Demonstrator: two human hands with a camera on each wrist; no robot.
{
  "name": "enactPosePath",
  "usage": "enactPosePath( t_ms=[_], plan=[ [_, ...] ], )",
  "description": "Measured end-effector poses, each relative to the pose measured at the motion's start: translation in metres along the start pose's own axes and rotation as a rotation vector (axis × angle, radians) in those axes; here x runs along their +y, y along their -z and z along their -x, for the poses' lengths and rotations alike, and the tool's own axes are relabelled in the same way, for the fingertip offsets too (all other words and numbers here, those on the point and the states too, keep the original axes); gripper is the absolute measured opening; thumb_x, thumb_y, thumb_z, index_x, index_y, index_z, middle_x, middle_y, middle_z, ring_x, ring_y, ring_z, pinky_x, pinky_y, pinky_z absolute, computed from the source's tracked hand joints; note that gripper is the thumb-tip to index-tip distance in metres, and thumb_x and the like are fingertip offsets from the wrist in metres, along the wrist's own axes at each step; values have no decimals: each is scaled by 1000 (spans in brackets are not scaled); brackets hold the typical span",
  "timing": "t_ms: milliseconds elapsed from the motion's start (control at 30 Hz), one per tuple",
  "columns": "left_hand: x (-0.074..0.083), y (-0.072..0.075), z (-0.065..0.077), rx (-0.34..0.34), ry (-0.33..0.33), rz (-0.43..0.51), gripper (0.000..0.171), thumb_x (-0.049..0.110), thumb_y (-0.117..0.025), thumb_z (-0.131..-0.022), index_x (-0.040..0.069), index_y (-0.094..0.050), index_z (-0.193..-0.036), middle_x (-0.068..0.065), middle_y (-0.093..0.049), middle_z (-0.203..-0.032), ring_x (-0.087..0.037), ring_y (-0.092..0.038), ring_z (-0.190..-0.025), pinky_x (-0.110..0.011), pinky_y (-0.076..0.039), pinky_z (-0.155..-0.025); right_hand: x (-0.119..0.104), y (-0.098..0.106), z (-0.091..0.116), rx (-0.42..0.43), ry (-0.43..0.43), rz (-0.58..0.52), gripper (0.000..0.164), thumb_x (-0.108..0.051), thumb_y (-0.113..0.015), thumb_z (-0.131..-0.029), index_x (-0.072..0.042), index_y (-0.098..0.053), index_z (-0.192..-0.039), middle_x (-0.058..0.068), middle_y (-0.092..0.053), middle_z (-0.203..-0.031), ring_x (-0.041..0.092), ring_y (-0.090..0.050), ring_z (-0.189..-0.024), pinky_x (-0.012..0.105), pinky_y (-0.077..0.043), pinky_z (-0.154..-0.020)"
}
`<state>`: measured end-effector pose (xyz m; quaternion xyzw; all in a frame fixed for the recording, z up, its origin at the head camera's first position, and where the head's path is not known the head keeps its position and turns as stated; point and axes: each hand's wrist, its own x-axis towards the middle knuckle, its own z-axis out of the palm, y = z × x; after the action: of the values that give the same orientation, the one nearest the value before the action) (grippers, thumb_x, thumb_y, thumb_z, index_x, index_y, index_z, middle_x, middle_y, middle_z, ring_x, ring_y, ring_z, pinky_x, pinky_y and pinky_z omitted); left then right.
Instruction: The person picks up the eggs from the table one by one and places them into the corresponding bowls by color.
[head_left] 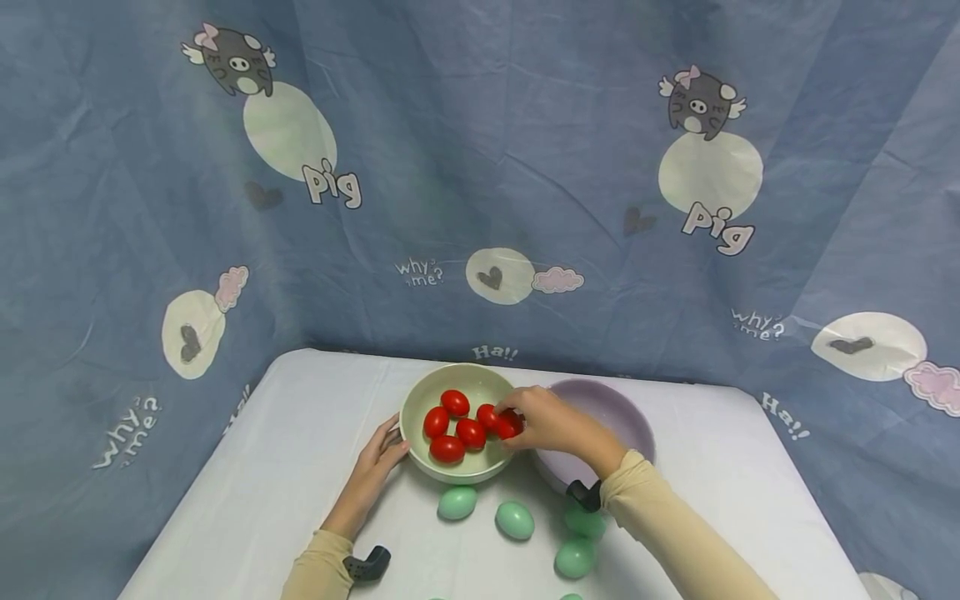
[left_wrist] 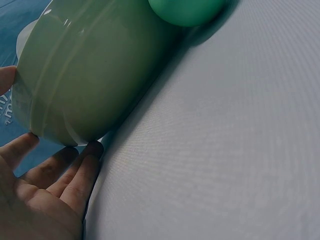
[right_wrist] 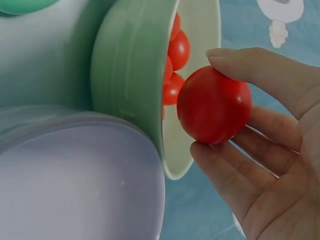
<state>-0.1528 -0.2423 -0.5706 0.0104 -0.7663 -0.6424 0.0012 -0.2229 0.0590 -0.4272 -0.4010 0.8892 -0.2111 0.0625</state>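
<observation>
A pale green bowl [head_left: 459, 479] stands near the back of the table with several glossy red eggs [head_left: 447, 449] inside. My left hand [head_left: 375, 463] rests against the bowl's left side, its fingers mostly straight and fingertips touching the outer wall. At the bowl's right rim, my right hand [head_left: 547, 423] pinches one red egg [right_wrist: 214, 105] between thumb and fingertips. That egg is held above the bowl's inside. A purple bowl [head_left: 633, 421] stands close by on the right, partly hidden under my right forearm; the part of its inside that shows holds nothing.
Several green eggs [head_left: 515, 520] lie on the white tabletop [head_left: 247, 500] in front of the bowls, some partly covered by the right arm or cut by the frame's bottom edge. A blue printed curtain [head_left: 480, 183] hangs behind and beside the table.
</observation>
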Motion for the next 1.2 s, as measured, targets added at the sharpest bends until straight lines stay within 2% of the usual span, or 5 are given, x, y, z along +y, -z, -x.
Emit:
enactPosePath(
  t_ms=[100, 167, 433, 633, 1200],
  plan=[
    [-1, 0, 0, -3, 3, 8, 60, 36, -58, -106, 22, -36, -160, -12, -51, -158, -28, -50, -146, -14, -47, -106, 2, -1, -11, -12, -10, -11, 40, -15, -89, -79, -1, -76, -115, 6, -76, -104, 13, -63, -86, 19, -55, -76],
    [-1, 0, 0, -3, 6, 11, 60, 37, -58, -106, 23, -36, -160, -12, -50, -158, -28, -50, -146, -12, -46, -105, 4, -2, -19, -16, -17, -8, 41, -14, -88, -80, 0, -75, -116, 7, -77, -106, 14, -64, -88, 21, -57, -78],
    [0, 0, 0, 4, 5, 6, 60, 37, -59, -105, 22, -36, -159, -12, -51, -158, -29, -51, -145, -14, -47, -106, 9, -6, -45, -53, -88, -10, 45, -17, -87, -83, -4, -73, -124, 9, -75, -118, 18, -67, -100, 31, -60, -91],
    [0, 0, -1, 5, 3, 6, 61, 35, -59, -106, 21, -36, -160, -13, -51, -158, -30, -51, -145, -11, -46, -104, 10, -9, -58, -72, -101, -33, 47, -17, -85, -86, 1, -71, -127, 10, -75, -115, 20, -66, -98, 34, -61, -91],
    [-1, 0, -1, 3, 6, 8, 61, 36, -59, -105, 22, -36, -160, -12, -51, -158, -30, -50, -145, -12, -47, -104, 20, -22, -86, -122, -154, -63, 47, -12, -84, -86, 1, -70, -129, 10, -75, -115, 21, -67, -103, 35, -60, -97]
  ],
)
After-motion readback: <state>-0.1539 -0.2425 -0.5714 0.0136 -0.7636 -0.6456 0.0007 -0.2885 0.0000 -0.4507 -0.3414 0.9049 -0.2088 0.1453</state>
